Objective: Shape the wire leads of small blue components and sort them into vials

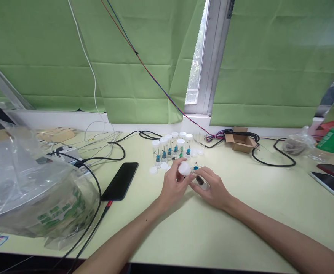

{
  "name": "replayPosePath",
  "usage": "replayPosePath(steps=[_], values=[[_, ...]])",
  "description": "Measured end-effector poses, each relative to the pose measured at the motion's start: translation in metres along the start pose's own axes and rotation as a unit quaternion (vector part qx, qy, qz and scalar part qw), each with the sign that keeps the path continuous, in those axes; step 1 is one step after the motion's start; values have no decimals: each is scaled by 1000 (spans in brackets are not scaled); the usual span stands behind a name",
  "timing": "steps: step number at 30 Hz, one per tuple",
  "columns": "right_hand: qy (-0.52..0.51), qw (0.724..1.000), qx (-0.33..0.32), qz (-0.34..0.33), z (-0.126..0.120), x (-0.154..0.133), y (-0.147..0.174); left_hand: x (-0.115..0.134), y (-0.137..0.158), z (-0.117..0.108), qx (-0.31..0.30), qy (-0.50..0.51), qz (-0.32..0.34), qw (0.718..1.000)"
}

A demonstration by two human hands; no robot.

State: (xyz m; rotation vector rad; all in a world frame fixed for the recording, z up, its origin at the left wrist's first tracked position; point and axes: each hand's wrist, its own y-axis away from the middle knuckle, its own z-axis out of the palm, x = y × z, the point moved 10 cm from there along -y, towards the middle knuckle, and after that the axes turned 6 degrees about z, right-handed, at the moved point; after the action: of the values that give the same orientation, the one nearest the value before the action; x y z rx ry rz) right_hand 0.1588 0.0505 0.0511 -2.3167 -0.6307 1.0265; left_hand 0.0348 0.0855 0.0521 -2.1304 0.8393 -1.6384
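Note:
My left hand (174,182) is closed around a small vial, whose round white end (184,168) faces up toward me. Touching fingertips with it, my right hand (212,187) is bent over the table; whatever its fingers pinch is hidden. Beneath the right fingers lies a small dark piece (199,180) beside something clear or white. A small blue part with thin wires (195,166) shows just beyond the fingertips. Behind my hands stand several clear vials (163,150) with white caps and blue or green parts inside. Loose white caps (153,170) lie around them.
A black phone (120,181) lies left of my hands, plugged into a cable. A large plastic-bagged bowl (41,205) takes up the left side. At the back right are a small open cardboard box (240,142) and black cables (278,163). Another phone (331,186) lies far right.

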Motion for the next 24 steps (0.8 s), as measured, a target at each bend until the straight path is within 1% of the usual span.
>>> replayPosePath(steps=[4,7,9,11,14,16,20,24], values=[[3,998,59,-5,-20,-1,-9,11,3,1,5,31,67,997],[9,995,98,25,-36,9,-19,21,6,1,11,-2,108,994],[4,992,110,58,-42,20,-26,28,8,8,-19,-44,140,989],[1,988,119,102,-46,35,-32,34,12,20,-71,-75,175,979],[-5,983,105,154,-43,54,-41,35,21,43,-163,-101,202,960],[-31,980,90,176,-37,64,-47,32,26,53,-202,-114,205,951],[-47,976,88,192,-27,76,-60,27,29,60,-229,-132,192,945],[-30,982,75,173,-13,76,-70,26,27,59,-230,-145,181,945]])
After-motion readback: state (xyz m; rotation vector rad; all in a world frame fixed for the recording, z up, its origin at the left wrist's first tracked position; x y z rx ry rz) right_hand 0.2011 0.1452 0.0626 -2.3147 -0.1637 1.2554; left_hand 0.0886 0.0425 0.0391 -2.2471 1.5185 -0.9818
